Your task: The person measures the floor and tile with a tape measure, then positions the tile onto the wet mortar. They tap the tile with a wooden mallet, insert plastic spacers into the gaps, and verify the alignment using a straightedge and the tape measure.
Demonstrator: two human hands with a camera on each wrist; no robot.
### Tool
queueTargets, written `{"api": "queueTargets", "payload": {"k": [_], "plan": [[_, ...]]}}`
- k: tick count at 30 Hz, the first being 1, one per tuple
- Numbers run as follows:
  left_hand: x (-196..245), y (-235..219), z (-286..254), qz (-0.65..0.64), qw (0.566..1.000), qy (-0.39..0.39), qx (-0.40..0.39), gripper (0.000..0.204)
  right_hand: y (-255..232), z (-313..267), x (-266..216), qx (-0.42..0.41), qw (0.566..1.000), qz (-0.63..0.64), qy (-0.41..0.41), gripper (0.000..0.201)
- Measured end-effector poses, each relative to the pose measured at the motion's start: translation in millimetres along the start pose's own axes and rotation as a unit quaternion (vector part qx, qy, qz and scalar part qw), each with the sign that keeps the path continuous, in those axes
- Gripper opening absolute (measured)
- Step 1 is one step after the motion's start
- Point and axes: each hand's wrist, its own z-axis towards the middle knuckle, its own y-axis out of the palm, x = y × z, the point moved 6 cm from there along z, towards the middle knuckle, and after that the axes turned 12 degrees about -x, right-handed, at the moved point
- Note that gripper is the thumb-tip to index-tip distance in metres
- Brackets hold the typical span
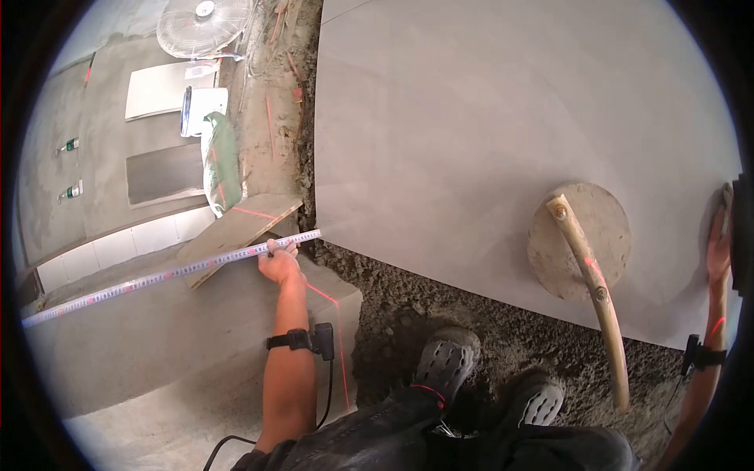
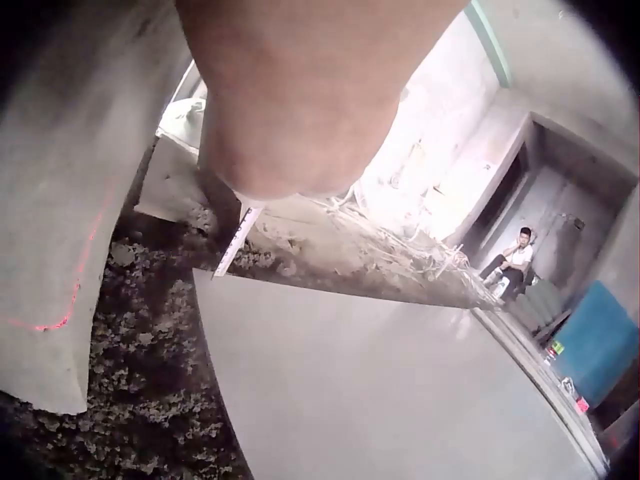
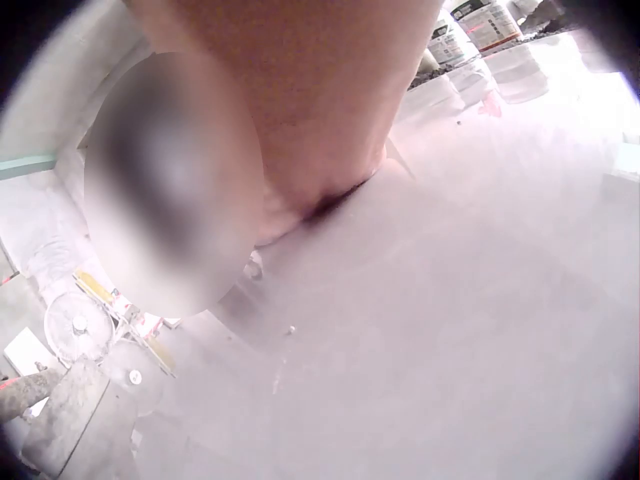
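My left hand (image 1: 280, 262) pinches a tape measure blade (image 1: 169, 275) near its end, which reaches the left corner of a large grey slab (image 1: 440, 118). The blade runs off to the far left. In the left wrist view, the blade's tip (image 2: 232, 250) extends below my left hand (image 2: 290, 130) toward the slab (image 2: 350, 370). At the far right, my right hand (image 1: 718, 247) rests on the slab with fingers stretched out; its fingertips are partly hidden at the dark frame edge. The right wrist view shows that hand (image 3: 310, 130) low over the slab (image 3: 450, 300).
A round disc (image 1: 550, 259) with a curved wooden stick (image 1: 601, 294) lies on the slab. Rough mortar (image 1: 393, 306) borders it. A board (image 1: 243, 228), green sack (image 1: 222, 161) and fan (image 1: 203, 31) are at left. A person (image 2: 512, 262) sits in the background.
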Motion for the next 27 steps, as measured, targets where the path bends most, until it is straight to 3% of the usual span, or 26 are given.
{"api": "queueTargets", "payload": {"k": [27], "plan": [[-17,-12,6,-0.041,0.998,-0.041,0.011,0.024,14,-11,18,0.018,1.000,0.007,0.019,0.038]]}}
